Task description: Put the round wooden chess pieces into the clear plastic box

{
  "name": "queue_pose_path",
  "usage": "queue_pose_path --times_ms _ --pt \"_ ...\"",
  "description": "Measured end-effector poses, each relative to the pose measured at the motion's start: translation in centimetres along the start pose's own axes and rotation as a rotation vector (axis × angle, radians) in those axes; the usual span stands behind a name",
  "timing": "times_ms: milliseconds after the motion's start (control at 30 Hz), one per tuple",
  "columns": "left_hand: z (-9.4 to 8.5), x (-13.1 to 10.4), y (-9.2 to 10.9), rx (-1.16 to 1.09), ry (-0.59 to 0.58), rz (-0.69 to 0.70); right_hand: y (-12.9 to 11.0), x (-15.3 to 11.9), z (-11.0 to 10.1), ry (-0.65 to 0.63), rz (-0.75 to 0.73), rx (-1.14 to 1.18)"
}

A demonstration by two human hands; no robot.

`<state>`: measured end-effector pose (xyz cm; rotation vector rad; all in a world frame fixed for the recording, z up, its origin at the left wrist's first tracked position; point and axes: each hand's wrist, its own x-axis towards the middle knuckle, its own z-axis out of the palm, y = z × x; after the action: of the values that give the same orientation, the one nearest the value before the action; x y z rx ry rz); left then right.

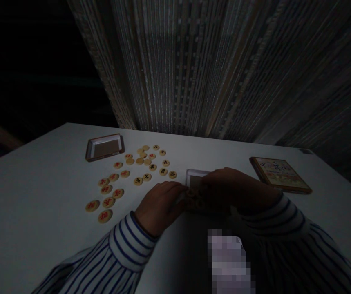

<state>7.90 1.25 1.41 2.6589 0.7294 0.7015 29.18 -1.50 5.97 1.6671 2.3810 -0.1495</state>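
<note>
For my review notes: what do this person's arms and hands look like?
The left hand and right hand wear no gloves. The left sleeve and right sleeve are long, pale fabric with dark blue stripes. The stripes circle the left cuff but run lengthwise further up that arm. The right hand is in deep shadow, so finer detail cannot be made out.

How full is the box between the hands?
Not empty: round pieces show inside the box, near side. Whether full, cannot tell: the right hand covers much of it.
</note>
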Motion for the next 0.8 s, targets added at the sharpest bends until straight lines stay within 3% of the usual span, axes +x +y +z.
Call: queue_pose_path --times_ms 233,800 --pt "-0.1 0.1 -0.4 0.033 0.177 -0.015 -0.5 -0.1 -0.4 0.062 0.015 -0.038" --pt "-0.2 0.1 -0.4 -0.001 0.248 -0.011 -1.3 0.2 -0.7 0.175 0.004 -0.125"
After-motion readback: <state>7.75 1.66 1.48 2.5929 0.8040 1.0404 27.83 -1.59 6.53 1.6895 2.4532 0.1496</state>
